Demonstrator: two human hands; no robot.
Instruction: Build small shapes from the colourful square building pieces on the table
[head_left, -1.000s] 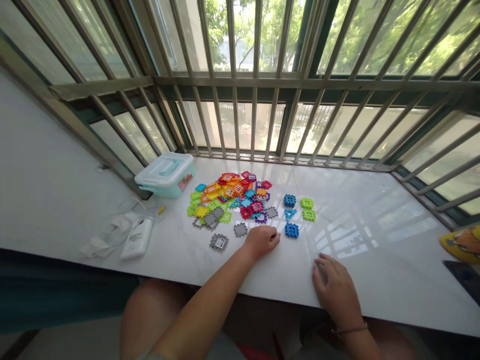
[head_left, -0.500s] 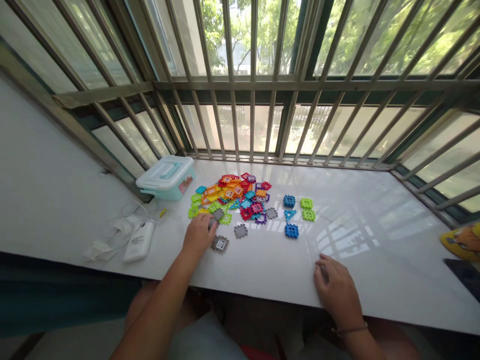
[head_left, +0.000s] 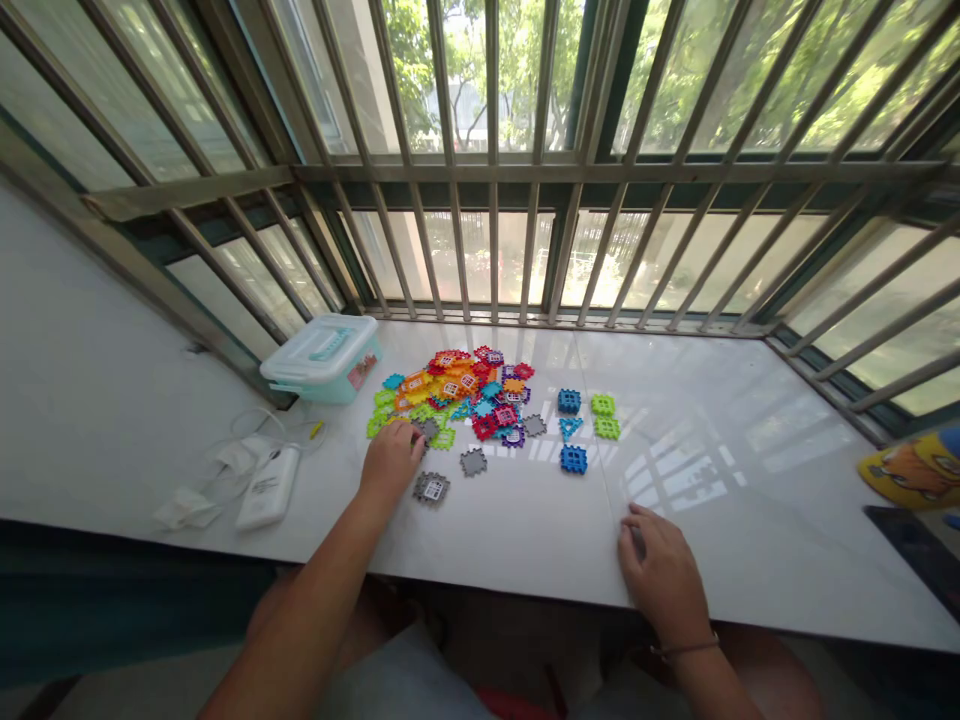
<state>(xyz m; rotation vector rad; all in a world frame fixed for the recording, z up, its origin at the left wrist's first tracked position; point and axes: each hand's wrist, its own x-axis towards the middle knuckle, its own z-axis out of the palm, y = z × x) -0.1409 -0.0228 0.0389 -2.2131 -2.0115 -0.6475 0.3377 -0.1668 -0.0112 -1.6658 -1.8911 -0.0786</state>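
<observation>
My left hand (head_left: 390,462) reaches onto the near left edge of a heap of colourful interlocking plastic building pieces (head_left: 457,392), its fingertips on a grey piece (head_left: 428,429). Whether it grips anything is hidden by the fingers. Just beside it lies a grey windowed piece (head_left: 431,488), and a plain grey piece (head_left: 473,462) sits further right. Blue pieces (head_left: 574,459) and green pieces (head_left: 606,428) stand apart to the right of the heap. My right hand (head_left: 661,575) rests on the white marble counter's front edge (head_left: 525,575), open and holding nothing.
A plastic box with a white lid (head_left: 321,358) stands left of the heap. Near it lie a white power bank (head_left: 268,488), thin cables (head_left: 255,428) and a tissue (head_left: 186,510). Barred windows run along the back. A yellow patterned object (head_left: 915,472) lies at the far right.
My left hand has moved left from beside the plain grey piece to the heap's near left edge. My right hand stays in place on the counter edge.
</observation>
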